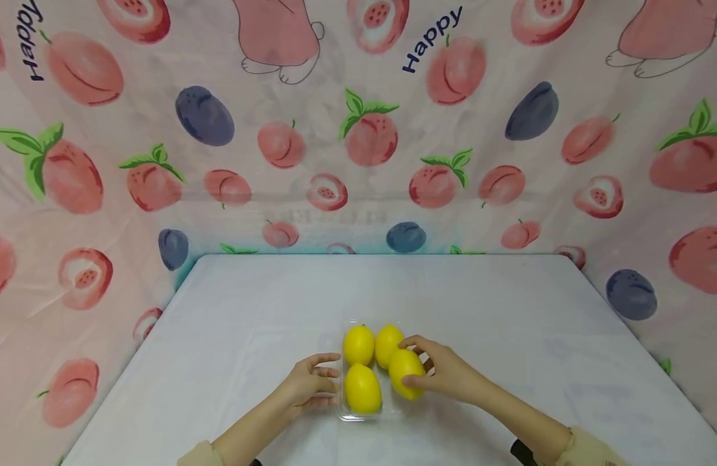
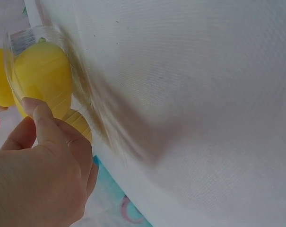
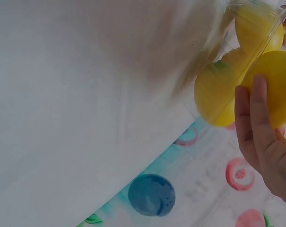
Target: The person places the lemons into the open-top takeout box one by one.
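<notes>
A clear plastic box [image 1: 358,419] stands on the table with three yellow lemons inside: one back left [image 1: 359,345], one back right [image 1: 389,343] and one front left [image 1: 363,391]. Between its thumb and fingers my right hand [image 1: 452,373] holds another lemon [image 1: 406,372] over the front right part of the box. The right wrist view puts this held lemon [image 3: 277,85] beside the box rim, partly cut by the frame edge. My left hand [image 1: 308,386] rests its loosely bent fingers at the box's left wall, seen close in the left wrist view.
The white tabletop [image 1: 265,310] spreads around the box. Behind and at the sides hangs a pink cloth [image 1: 323,142] printed with fruit. Small dark objects [image 1: 523,451] show near the right sleeve at the front.
</notes>
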Demonstrator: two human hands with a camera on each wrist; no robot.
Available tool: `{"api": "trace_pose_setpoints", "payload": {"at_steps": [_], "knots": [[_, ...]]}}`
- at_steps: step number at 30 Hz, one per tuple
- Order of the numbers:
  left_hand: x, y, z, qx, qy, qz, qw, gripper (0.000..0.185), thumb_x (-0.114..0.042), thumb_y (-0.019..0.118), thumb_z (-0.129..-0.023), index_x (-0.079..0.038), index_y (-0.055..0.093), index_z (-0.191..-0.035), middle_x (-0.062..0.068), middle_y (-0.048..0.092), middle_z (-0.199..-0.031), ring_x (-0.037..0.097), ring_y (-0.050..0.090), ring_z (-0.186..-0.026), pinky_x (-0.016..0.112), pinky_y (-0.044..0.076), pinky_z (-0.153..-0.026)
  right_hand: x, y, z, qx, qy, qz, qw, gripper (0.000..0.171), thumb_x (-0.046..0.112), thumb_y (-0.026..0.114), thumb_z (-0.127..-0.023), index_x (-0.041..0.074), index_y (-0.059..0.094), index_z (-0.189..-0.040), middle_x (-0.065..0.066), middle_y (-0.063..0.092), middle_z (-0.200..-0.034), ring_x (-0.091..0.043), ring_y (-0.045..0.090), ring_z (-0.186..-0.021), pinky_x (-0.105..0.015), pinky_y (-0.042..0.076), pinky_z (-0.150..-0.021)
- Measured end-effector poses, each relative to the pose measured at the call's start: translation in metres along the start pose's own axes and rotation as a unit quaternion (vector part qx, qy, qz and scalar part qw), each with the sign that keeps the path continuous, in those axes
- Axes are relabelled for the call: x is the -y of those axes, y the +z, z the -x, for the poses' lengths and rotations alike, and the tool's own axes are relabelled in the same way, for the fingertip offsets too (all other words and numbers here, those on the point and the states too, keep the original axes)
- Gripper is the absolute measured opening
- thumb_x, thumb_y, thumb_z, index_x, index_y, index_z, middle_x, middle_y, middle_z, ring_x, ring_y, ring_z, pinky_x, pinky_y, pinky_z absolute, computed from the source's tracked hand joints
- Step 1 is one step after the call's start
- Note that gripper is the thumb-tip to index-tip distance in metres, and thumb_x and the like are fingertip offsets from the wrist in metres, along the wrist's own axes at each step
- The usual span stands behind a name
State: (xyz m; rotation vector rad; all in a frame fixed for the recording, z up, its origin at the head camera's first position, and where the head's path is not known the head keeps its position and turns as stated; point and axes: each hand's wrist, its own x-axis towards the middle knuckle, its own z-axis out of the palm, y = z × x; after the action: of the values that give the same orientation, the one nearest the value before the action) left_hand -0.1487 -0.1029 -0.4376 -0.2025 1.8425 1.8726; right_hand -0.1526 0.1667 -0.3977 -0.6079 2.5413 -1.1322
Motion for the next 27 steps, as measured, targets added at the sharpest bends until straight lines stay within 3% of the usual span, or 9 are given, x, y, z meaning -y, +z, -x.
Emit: {"api": "trace_pose_setpoints", "payload": {"at_steps": [6,12,16,27], "knots": [[-0.001,0.0,0.001,-0.004,0.002,0.0,1.0,0.059,0.012,0.061,-0.08,0.002,0.041,-0.134,0.006,0.055,-0.096,0.013,0.058,-0.07,0.026,0.059,-0.064,0.008,0.013,-0.005,-0.015,0.0,0.049,0.999,0.054,0.029,0.075,-0.079,0.005,0.054,-0.122,-0.009,0.06,-0.104,-0.015,0.053,-0.08,-0.02,0.05,-0.063],[0.0,0.0,0.0,-0.006,0.004,0.005,1.0,0.058,0.013,0.061,-0.079,0.002,0.043,-0.133,0.006,0.055,-0.094,0.013,0.058,-0.069,0.025,0.059,-0.062,0.014,0.028,-0.005,-0.037,-0.007,0.124,0.992,0.055,0.032,0.078,-0.075,0.0,0.059,-0.115,-0.011,0.058,-0.112,-0.023,0.054,-0.096,-0.041,0.054,-0.081],[0.0,0.001,0.0,-0.007,0.002,0.004,1.0,0.058,0.014,0.06,-0.079,0.002,0.043,-0.133,0.005,0.055,-0.092,0.013,0.058,-0.069,0.024,0.059,-0.06,0.016,0.033,-0.005,-0.053,-0.016,0.159,0.986,0.056,0.032,0.08,-0.071,-0.004,0.061,-0.11,-0.013,0.056,-0.113,-0.025,0.052,-0.1,-0.046,0.052,-0.089],[0.0,0.001,0.001,-0.009,0.009,-0.008,0.9999,0.057,0.014,0.059,-0.079,0.004,0.043,-0.132,0.005,0.055,-0.092,0.013,0.058,-0.068,0.024,0.059,-0.061,0.017,0.046,-0.01,-0.05,-0.035,0.234,0.97,0.049,0.027,0.083,-0.068,-0.002,0.062,-0.102,-0.001,0.053,-0.092,-0.014,0.043,-0.081,-0.028,0.046,-0.069]]}}
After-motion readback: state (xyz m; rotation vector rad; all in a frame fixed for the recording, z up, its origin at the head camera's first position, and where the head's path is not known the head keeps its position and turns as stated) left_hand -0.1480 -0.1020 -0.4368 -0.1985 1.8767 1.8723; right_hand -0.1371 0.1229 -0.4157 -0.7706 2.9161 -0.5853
